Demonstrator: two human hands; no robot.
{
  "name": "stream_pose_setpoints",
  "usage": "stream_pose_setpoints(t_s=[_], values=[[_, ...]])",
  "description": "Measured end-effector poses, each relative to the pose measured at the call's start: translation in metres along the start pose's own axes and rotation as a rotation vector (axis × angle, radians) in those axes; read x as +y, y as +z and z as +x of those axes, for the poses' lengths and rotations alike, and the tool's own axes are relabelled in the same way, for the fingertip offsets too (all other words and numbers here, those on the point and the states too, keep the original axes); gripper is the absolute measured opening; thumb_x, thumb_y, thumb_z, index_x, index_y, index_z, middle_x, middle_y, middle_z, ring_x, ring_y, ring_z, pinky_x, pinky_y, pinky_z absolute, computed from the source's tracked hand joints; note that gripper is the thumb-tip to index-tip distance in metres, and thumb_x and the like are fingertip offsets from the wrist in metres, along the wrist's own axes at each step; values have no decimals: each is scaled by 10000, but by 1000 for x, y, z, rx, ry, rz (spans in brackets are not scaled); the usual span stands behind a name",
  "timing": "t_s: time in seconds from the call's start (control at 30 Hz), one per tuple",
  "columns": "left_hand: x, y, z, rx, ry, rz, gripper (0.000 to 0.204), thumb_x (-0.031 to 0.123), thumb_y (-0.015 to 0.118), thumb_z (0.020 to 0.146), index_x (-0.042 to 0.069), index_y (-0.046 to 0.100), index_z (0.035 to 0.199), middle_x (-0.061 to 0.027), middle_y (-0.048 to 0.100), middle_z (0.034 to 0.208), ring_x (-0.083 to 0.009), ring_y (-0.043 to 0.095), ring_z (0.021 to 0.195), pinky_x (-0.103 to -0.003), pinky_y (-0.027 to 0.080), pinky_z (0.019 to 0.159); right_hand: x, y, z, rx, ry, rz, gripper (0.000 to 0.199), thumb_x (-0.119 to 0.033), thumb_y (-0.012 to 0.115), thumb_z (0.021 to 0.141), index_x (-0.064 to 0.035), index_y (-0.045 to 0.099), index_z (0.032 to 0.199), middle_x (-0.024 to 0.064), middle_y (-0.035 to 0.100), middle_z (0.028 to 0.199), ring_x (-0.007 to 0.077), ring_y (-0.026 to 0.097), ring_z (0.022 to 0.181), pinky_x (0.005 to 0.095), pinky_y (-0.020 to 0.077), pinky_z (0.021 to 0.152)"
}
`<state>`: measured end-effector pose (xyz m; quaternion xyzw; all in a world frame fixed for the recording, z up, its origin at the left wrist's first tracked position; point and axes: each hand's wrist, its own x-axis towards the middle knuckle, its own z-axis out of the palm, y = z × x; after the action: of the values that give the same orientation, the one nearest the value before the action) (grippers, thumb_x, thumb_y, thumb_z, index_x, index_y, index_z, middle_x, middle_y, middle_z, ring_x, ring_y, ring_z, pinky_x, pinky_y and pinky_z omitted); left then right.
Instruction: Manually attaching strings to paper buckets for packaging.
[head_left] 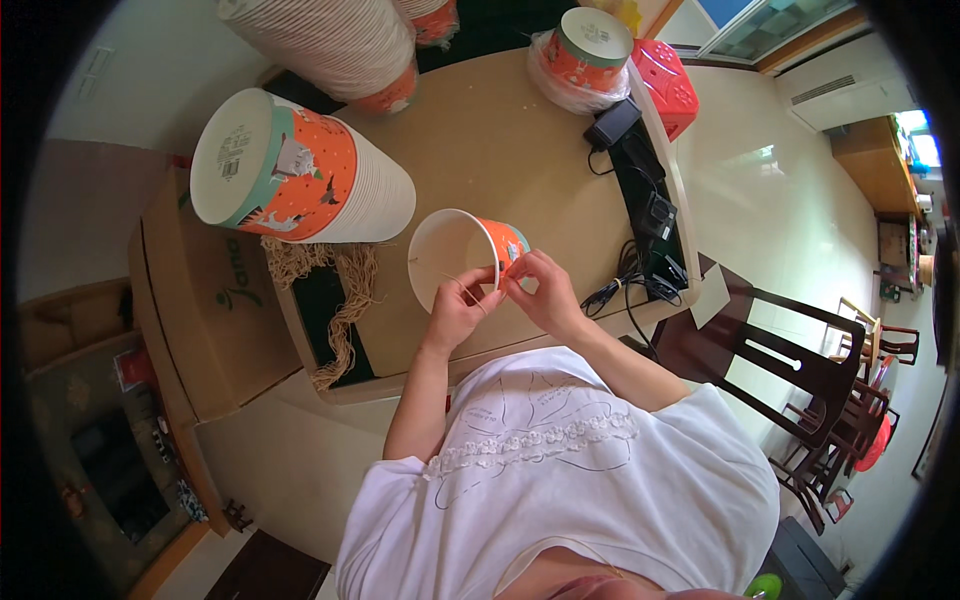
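A paper bucket [440, 250], white inside with an orange and green print outside, lies tilted on the table with its mouth toward me. My left hand [462, 309] is at the mouth, fingers closed on a thin tan string [455, 277] that runs across the opening. On the outside of the same rim, my right hand [545, 292] pinches with thumb and fingertips against the printed wall. What lies between those right fingertips is too small to make out. Left of the bucket, bundles of tan strings [345, 310] hang over the table's edge.
A large stack of paper buckets [290, 175] lies at the left, with more stacked buckets [330, 45] behind it. At the far right stand a wrapped bucket stack [590, 55] and a red plastic stool [665, 85]. Black adapters with cables [655, 215] line the right edge. A cardboard box [215, 320] stands left.
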<state>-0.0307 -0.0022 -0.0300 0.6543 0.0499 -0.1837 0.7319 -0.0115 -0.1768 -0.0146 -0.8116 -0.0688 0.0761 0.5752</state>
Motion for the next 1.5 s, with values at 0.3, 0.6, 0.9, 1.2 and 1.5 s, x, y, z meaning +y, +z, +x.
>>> stream_pose_setpoints(t_s=[0.3, 0.6, 0.9, 1.2, 1.5], values=[[6, 0, -3, -74, -132, -156, 288, 20, 585, 895, -6, 628, 1178, 6, 667, 835, -21, 541, 621, -166, 429, 548, 3, -6, 0, -35, -29, -26, 125, -70, 705, 778, -25, 612, 848, 109, 607, 876, 276, 609, 791, 362, 499, 705], [14, 19, -3, 102, 57, 444, 123, 34, 599, 876, 24, 680, 967, -108, 700, 799, -125, 647, 676, -278, 501, 620, 0, -19, -7, -132, 82, -67, 99, -41, 696, 783, -17, 627, 851, 107, 618, 856, 264, 609, 775, 352, 497, 693], [-22, 27, 2, 127, 65, 284, 55, 74, 513, 952, 25, 535, 938, -90, 693, 779, -133, 586, 588, -288, 449, 514, 2, -32, -3, -108, -19, -134, 183, -3, 637, 842, -33, 622, 1022, 109, 580, 931, 214, 619, 831, 289, 513, 715], [-34, 27, 15, 243, -17, 4, 41, 84, 485, 968, 51, 494, 947, -82, 692, 810, -66, 459, 426, -221, 359, 381, 4, -34, 14, -70, -113, -313, 191, -24, 597, 838, -75, 605, 1023, 122, 563, 902, 285, 606, 767, 355, 507, 673], [-29, 40, 30, 187, -79, 22, 76, 75, 513, 950, 17, 554, 924, -88, 687, 765, -96, 541, 485, -257, 417, 422, 0, -45, 23, -45, -138, -309, 115, -27, 586, 857, -58, 633, 958, 129, 573, 890, 305, 614, 764, 377, 502, 663]])
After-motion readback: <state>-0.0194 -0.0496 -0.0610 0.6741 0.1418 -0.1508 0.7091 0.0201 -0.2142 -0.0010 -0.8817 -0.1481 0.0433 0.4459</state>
